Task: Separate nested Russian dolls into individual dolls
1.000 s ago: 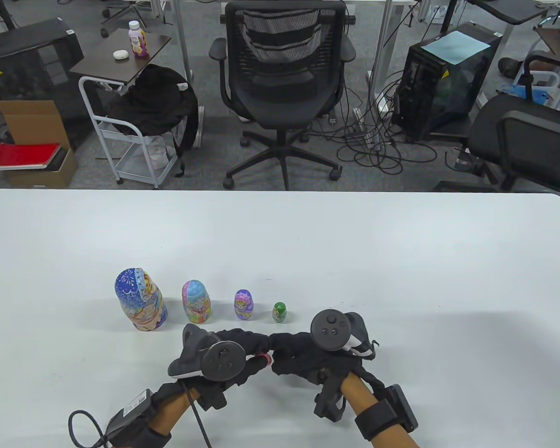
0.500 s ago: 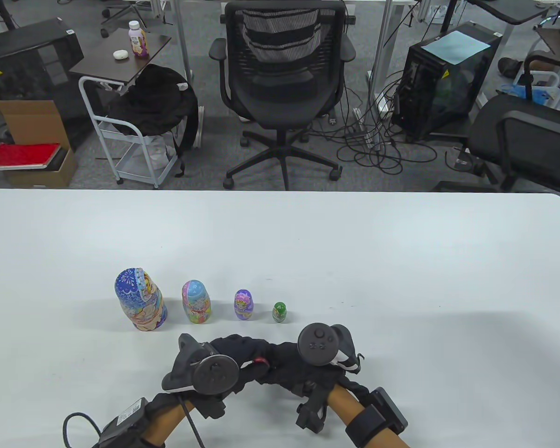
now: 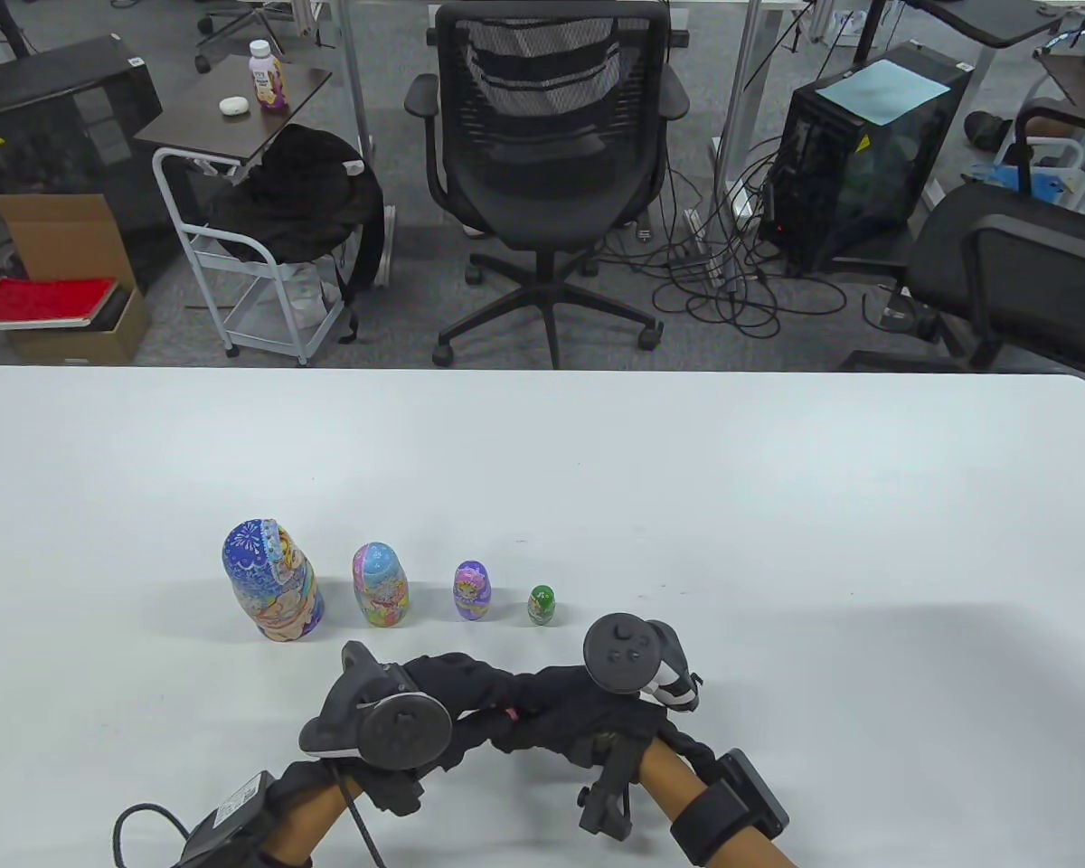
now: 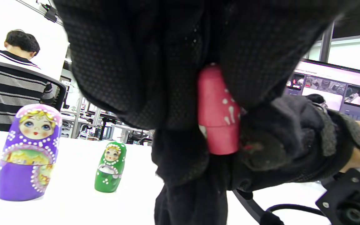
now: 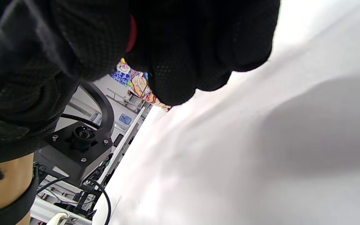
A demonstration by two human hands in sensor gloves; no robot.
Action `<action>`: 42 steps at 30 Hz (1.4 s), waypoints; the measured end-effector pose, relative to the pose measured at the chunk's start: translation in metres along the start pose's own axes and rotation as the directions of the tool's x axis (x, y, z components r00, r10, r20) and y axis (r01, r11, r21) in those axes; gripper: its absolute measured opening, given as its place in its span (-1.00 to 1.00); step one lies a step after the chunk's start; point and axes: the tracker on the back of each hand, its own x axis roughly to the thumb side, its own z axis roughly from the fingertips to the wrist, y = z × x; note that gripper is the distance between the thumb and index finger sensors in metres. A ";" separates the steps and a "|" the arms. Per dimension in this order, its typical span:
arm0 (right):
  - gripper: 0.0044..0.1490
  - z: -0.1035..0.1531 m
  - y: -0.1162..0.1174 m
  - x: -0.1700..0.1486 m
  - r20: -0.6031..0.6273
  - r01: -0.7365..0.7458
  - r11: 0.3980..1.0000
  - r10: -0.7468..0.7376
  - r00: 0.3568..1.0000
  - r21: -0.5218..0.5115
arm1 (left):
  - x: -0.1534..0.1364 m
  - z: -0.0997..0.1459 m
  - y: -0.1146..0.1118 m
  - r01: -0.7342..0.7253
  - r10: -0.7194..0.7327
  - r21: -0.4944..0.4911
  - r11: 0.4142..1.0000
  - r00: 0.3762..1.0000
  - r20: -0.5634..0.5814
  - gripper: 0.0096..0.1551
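Both hands meet low at the near edge of the white table (image 3: 778, 506), fingertips together. Left hand (image 3: 434, 692) and right hand (image 3: 588, 714) both grip a small red doll (image 4: 219, 109) between them; in the table view only a sliver of red shows where the gloves touch. Left wrist view: the red doll is upright, white dots on it, a seam line visible around the middle, left glove fingers wrapped over its top half, right glove fingers (image 4: 280, 137) pressing the lower half from the side. Can't tell if the two halves have parted at all. Right wrist view mostly glove, a thin red edge between the fingers. Four dolls stand upright in a row just beyond the hands, well apart from each other, biggest to smallest left to right: big blue doll (image 3: 271, 580), pink doll (image 3: 381, 585), purple doll (image 3: 472, 590), green doll (image 3: 541, 605). The green doll is nearest the right hand's tracker (image 3: 619, 653), not touching it. Office chair (image 3: 547, 172) sits behind the table's far edge.
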 end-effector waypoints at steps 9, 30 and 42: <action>-0.25 0.000 -0.001 -0.001 0.002 0.034 0.999 -0.035 0.999 0.027 | -0.006 0.004 0.006 -0.047 0.047 0.015 0.999 0.999 0.002 -0.56; -0.23 0.008 -0.017 -0.010 -0.023 -0.022 0.987 0.019 1.000 -0.161 | -0.032 0.008 -0.038 0.230 -0.289 -0.315 0.921 0.944 -0.156 -0.47; -0.23 0.008 -0.017 -0.009 -0.026 -0.026 0.989 0.023 0.999 -0.147 | -0.027 0.009 -0.062 0.357 -0.379 -0.301 0.884 0.925 -0.013 -0.51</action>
